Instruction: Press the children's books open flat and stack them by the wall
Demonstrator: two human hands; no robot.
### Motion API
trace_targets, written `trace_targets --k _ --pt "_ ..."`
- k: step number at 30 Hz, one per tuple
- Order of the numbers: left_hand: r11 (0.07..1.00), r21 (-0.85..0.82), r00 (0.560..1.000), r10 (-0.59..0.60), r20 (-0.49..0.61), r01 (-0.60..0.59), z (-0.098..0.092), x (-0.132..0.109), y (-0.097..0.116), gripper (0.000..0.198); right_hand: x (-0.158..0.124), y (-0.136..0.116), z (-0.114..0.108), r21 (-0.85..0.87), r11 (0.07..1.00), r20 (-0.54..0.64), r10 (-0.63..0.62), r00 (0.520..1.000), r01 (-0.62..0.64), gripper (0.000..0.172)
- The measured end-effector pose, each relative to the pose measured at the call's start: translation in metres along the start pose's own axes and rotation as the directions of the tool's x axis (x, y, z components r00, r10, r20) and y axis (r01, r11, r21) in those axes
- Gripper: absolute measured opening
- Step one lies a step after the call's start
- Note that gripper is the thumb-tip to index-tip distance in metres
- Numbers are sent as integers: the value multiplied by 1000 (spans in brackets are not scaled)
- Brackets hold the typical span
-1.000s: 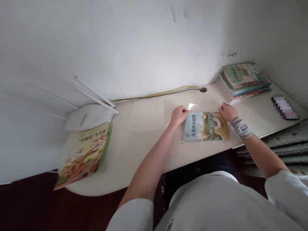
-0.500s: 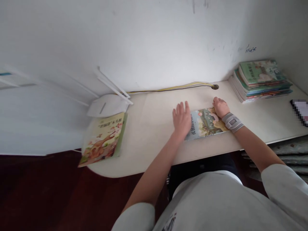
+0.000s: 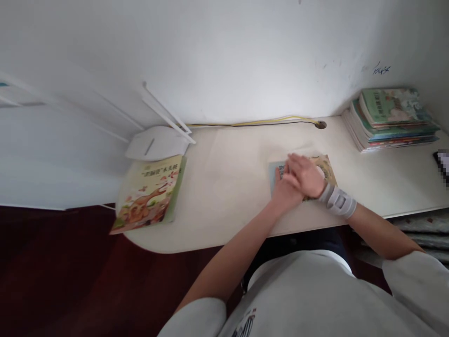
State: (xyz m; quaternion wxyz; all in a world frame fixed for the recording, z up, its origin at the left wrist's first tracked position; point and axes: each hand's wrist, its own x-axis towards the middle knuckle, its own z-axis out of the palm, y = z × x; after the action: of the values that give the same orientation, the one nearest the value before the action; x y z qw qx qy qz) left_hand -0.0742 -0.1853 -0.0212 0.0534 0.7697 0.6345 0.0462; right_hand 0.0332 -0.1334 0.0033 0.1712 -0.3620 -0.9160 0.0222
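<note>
A picture book (image 3: 326, 169) with a colourful cover lies flat on the white desk in front of me, much of it hidden beneath my hands. My left hand (image 3: 286, 191) rests on the book's left part with its fingers stretched out, some of them covered. Across it lies my right hand (image 3: 306, 177), its fingers extended to the left and slightly blurred. A grey band (image 3: 338, 200) wraps my right wrist. Neither hand grips the book.
At the left end of the desk (image 3: 220, 187) lie yellow-green books (image 3: 150, 192) beside a white base (image 3: 154, 146). A stack of books (image 3: 393, 119) stands at the back right, with a phone (image 3: 445, 161) near it. Cables (image 3: 252, 123) run along the wall into a hole.
My right hand has moved left from the book's right edge onto my left hand. My left hand has shifted right, farther onto the book. The view has turned slightly.
</note>
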Motion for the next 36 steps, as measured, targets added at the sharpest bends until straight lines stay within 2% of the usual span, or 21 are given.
trace_targets --k 2,4,7,9,12,16,19,24,28,30,32,34,36 --pt "1000 -4 1000 3 31 -3 0 -1 -1 61 -11 -15 6 79 995 39 -64 997 61 50" --pt "1000 -16 999 18 45 -18 0 -1 -2 64 -19 -17 9 104 993 69 -70 995 63 60" --pt "999 -31 998 40 48 -39 -3 -1 -3 68 -22 -2 8 69 996 143 -57 988 48 74" --pt "999 -29 999 25 21 -24 -5 0 -7 65 -21 13 7 7 1000 189 -21 982 20 76" --pt "997 -27 998 -67 -11 66 -8 1 -25 66 -22 38 5 -86 996 210 30 977 -12 73" --pt "970 -31 970 -241 20 242 -11 -3 -61 68 -30 70 5 -146 986 181 111 977 -85 69" --pt "962 -11 962 -274 9 274 -11 -8 -77 65 -35 83 3 -175 971 150 187 971 -160 62" --pt "954 -46 953 -299 -47 297 -11 -10 -72 60 -39 76 -3 -289 928 79 268 960 -236 53" --pt "926 -253 936 -323 -142 282 -19 -7 -68 42 -35 60 -4 -350 925 40 172 984 -147 43" --pt "831 -490 901 -393 -180 264 -23 -4 -69 32 -31 52 -2 -320 945 56 94 994 -72 41" --pt "622 -752 864 -481 -145 220 -25 -1 -70 24 -25 43 0 -274 961 44 43 998 -29 41" --pt "428 -886 852 -518 -77 180 -24 2 -70 24 -17 37 0 -231 973 2 23 1000 -22 42" --pt "316 -936 853 -520 -34 156 -21 3 -69 30 -9 35 -2 -188 982 -35 24 999 -30 42"
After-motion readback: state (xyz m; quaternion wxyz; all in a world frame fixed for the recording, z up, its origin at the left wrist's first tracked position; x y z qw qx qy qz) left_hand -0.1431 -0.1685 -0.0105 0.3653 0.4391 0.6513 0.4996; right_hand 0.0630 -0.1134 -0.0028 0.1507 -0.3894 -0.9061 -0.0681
